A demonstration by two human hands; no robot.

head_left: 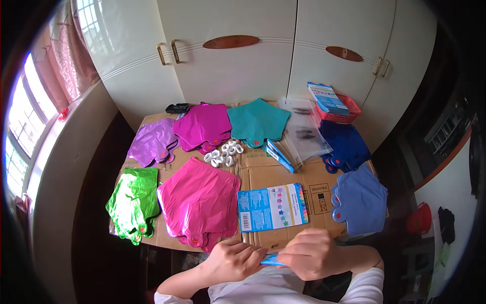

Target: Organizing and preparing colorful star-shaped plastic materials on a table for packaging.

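Close to my body, my left hand point(235, 259) and my right hand point(314, 254) grip a blue printed card point(272, 260) from its two ends. Both hands have their fingers curled round it, so only a narrow strip shows between them. Just beyond them, a flat blue and white printed card point(273, 206) lies on the cardboard point(273, 175). To its left is a stack of pink foil balloons point(200, 197), flat and star-shaped, the nearest stack to my left hand. Light blue foil balloons point(359, 200) lie right of my right hand.
Around the cardboard lie green point(134, 197), lilac point(152, 142), magenta point(202, 126), teal point(259, 121) and dark blue foil balloons point(344, 144). Several small white rings point(225, 153) sit mid-table. Behind are clear plastic bags point(306, 131) and a red basket point(349, 114) holding blue cards. White cupboards point(228, 66) stand beyond.
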